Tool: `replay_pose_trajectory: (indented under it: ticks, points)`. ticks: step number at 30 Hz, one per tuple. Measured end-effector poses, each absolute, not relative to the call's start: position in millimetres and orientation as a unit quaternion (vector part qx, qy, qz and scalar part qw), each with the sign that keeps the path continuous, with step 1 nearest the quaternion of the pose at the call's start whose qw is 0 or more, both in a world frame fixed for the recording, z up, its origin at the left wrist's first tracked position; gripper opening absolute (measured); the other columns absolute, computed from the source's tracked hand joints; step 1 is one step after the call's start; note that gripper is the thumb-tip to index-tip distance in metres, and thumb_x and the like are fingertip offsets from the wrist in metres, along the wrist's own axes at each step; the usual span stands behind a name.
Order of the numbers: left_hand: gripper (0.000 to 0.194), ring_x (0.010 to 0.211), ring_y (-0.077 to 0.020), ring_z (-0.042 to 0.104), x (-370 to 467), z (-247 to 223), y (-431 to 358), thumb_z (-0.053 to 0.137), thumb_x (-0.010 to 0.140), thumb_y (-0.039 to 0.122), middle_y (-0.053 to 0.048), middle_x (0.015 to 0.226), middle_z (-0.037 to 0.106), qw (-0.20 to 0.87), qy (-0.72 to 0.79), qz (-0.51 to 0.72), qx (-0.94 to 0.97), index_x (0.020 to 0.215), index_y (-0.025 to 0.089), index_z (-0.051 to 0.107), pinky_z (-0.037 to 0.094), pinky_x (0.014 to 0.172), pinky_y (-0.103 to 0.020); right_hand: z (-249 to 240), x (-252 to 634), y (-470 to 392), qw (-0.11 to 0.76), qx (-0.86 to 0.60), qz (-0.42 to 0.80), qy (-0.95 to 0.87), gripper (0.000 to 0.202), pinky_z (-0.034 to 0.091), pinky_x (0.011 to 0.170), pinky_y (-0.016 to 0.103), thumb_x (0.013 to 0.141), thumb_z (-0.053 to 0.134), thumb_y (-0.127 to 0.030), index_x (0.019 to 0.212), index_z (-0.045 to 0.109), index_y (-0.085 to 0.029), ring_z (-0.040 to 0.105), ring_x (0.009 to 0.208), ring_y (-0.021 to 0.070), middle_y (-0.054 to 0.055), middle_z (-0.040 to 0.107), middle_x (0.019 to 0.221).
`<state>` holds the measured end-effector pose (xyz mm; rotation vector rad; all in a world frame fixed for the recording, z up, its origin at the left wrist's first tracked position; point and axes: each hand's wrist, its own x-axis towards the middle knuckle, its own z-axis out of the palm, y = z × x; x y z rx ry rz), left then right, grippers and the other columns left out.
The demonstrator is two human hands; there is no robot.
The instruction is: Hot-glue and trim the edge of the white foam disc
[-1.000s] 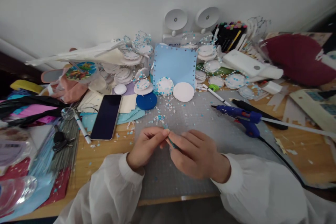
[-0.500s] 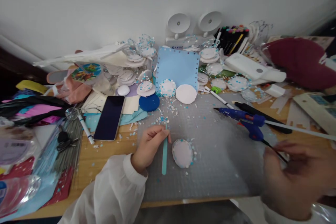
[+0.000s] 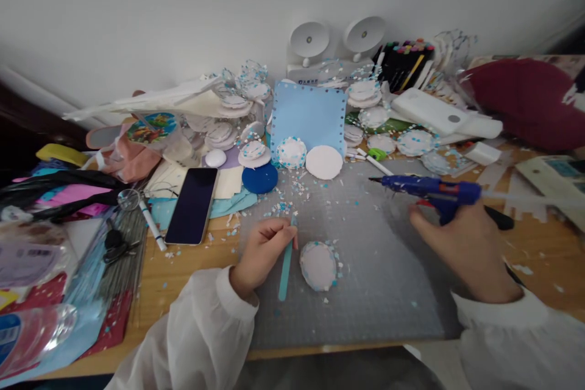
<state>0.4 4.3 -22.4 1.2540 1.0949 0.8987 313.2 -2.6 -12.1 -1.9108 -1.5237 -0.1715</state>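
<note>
In my left hand (image 3: 264,251) a flat teal stick (image 3: 285,274) is pinched between thumb and fingers, its rounded end pointing toward me. Just right of it, a round white disc (image 3: 319,265) edged with small blue and white bits lies on the grey cutting mat (image 3: 379,292). At the right, my right hand (image 3: 466,250) wraps round the handle of a blue hot glue gun (image 3: 425,189), whose dark nozzle points left. A pale glue stick (image 3: 521,196) sticks out of the gun's back.
Decorated white discs (image 3: 291,153) and a plain one (image 3: 324,162) lean by a light blue card (image 3: 309,116). A blue round lid (image 3: 260,178) and a phone (image 3: 192,206) lie left. Small confetti bits (image 3: 283,207) litter the mat. A double lamp (image 3: 309,39) stands behind.
My right hand has moved up and left from the cord and taken hold of the glue gun's handle. The gun is tilted more level. The teal stick has turned slightly in my left hand.
</note>
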Motion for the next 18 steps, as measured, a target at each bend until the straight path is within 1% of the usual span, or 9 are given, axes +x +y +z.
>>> replay_pose_trajectory:
  ticks: [1,2,4,7,10,12,15,18]
  points:
    - [0.035,0.053,-0.0111,0.034,0,-22,4,0.057,0.081,0.034,0.003,0.05,0.04,0.585,0.47,0.382,0.54,0.051,0.016,0.057,0.026,0.052,-0.025,-4,306,1,0.317,-0.766,-0.069,-0.555,0.043,0.026,0.04,0.032,0.059,0.075,-0.044,0.067,0.036,-0.028,0.038,0.04,0.0163,-0.002,0.038,0.05]
    - [0.035,0.053,-0.011,0.033,0,-22,4,0.057,0.081,0.034,0.003,0.05,0.04,0.583,0.472,0.38,0.541,0.051,0.016,0.057,0.026,0.052,-0.024,3,297,5,0.314,-0.781,-0.069,-0.536,0.045,0.029,0.04,0.032,0.059,0.075,-0.047,0.067,0.035,-0.028,0.041,0.041,0.0165,-0.002,0.041,0.05]
    - [0.035,0.052,-0.0108,0.034,0,-22,4,0.056,0.081,0.033,0.002,0.05,0.041,0.58,0.473,0.377,0.545,0.051,0.016,0.057,0.026,0.051,-0.024,12,276,14,0.343,-0.769,-0.041,-0.538,0.04,0.036,0.043,0.03,0.06,0.073,-0.043,0.067,0.037,-0.027,0.049,0.045,0.0168,0.001,0.049,0.052]
    - [0.035,0.052,-0.0103,0.035,-1,-22,4,0.055,0.082,0.033,0.002,0.05,0.043,0.58,0.474,0.372,0.549,0.051,0.015,0.057,0.027,0.052,-0.024,10,248,21,0.377,-0.713,-0.011,-0.591,0.031,0.04,0.045,0.029,0.062,0.07,-0.037,0.069,0.041,-0.026,0.051,0.045,0.0163,0.0,0.052,0.051]
    - [0.036,0.05,-0.0097,0.034,-2,-20,4,0.054,0.083,0.032,0.003,0.049,0.041,0.59,0.47,0.353,0.554,0.052,0.015,0.057,0.027,0.051,-0.024,-4,232,18,0.391,-0.669,0.003,-0.632,0.023,0.039,0.042,0.029,0.063,0.063,-0.037,0.065,0.043,-0.025,0.048,0.039,0.0158,-0.003,0.049,0.045]
    - [0.037,0.049,-0.0093,0.034,-2,-17,4,0.053,0.084,0.033,0.003,0.05,0.041,0.592,0.466,0.339,0.563,0.052,0.015,0.056,0.026,0.049,-0.024,-13,230,13,0.394,-0.658,0.018,-0.641,0.02,0.038,0.04,0.03,0.063,0.061,-0.037,0.066,0.045,-0.024,0.047,0.038,0.0164,-0.003,0.049,0.044]
    - [0.039,0.05,-0.0091,0.036,-2,-13,4,0.052,0.085,0.035,0.002,0.052,0.043,0.588,0.458,0.32,0.585,0.052,0.015,0.056,0.026,0.049,-0.023,-20,232,7,0.389,-0.658,0.037,-0.643,0.019,0.037,0.039,0.03,0.064,0.06,-0.037,0.066,0.046,-0.024,0.047,0.037,0.0168,-0.003,0.05,0.044]
    - [0.039,0.05,-0.0092,0.038,-1,-9,4,0.053,0.086,0.035,0.001,0.053,0.045,0.586,0.446,0.312,0.601,0.052,0.014,0.056,0.028,0.049,-0.023,-22,235,5,0.37,-0.664,0.035,-0.649,0.019,0.036,0.037,0.029,0.065,0.059,-0.037,0.062,0.044,-0.025,0.045,0.035,0.0161,-0.004,0.047,0.042]
